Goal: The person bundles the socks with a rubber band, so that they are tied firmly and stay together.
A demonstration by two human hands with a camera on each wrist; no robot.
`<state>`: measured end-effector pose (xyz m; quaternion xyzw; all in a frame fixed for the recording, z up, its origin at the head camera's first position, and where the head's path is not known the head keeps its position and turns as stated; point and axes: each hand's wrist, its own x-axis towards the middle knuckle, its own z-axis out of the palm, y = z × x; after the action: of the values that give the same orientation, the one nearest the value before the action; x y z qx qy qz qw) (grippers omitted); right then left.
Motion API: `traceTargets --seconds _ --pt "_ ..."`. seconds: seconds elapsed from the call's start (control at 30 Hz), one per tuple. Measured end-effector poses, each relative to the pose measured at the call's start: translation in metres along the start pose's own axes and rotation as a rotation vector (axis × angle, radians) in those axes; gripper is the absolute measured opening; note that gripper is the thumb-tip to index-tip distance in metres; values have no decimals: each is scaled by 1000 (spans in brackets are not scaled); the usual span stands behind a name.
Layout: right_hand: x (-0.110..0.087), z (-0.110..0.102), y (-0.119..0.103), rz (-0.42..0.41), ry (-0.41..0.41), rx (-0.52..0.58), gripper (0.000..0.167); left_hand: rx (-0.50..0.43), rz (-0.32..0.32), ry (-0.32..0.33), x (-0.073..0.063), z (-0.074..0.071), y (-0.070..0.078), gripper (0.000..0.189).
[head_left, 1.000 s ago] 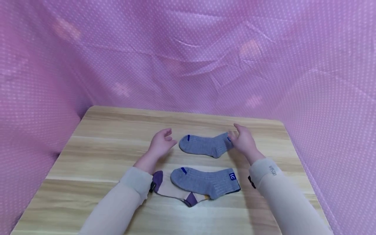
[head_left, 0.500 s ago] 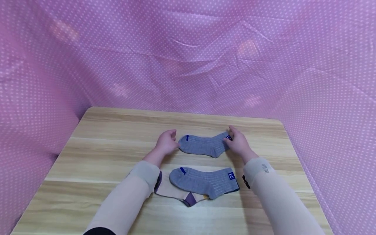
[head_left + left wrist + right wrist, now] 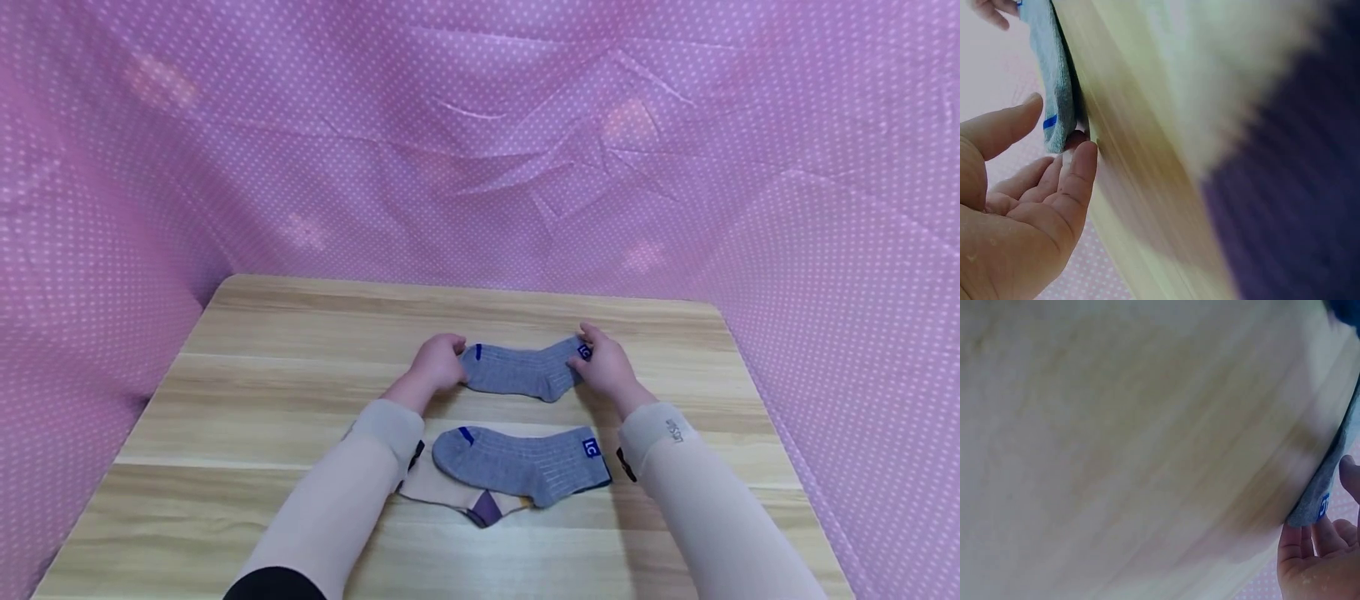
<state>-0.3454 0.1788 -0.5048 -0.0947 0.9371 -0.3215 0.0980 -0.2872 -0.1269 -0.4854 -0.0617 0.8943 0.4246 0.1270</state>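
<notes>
A grey sock with a dark blue toe stripe and blue "LC" label lies flat across the far part of the table. My left hand is at its toe; in the left wrist view the fingertips reach the toe's underside, while the thumb stands apart above. At the cuff is my right hand. The right wrist view has its fingers touching the cuff end, thumb raised away from the cloth. Closer to me, a matching grey sock rests partly over a cream sock with a purple heel.
The wood-grain table carries the socks. Pink dotted cloth hangs behind the table and along both sides. My left sleeve covers the cream sock's toe end in the head view.
My left hand has moved right and reached the far sock's toe. The right hand has shifted slightly left over the cuff. The socks lie as before.
</notes>
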Motion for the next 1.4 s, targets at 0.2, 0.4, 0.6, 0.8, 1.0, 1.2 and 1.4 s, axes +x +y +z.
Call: traceTargets --seconds 0.2,0.4,0.6,0.8,1.0,1.2,1.4 --pt "-3 1 0 1 3 -4 66 2 -10 -10 1 2 0 65" --pt "-5 -1 3 56 -15 43 62 -2 8 -26 2 3 -7 56" --pt "-8 -3 6 74 -42 72 51 13 44 -15 4 0 -13 38" --pt "-16 -7 9 26 -28 58 37 7 51 -1 3 -4 -12 30" --pt "-24 -11 11 -6 -14 67 29 -34 48 18 -3 -6 -10 27" --pt "-36 -18 9 -82 -8 143 24 -93 99 103 -15 -7 -11 23" --pt "-51 -25 -2 -112 -40 201 31 -148 95 158 -32 -12 -9 21"
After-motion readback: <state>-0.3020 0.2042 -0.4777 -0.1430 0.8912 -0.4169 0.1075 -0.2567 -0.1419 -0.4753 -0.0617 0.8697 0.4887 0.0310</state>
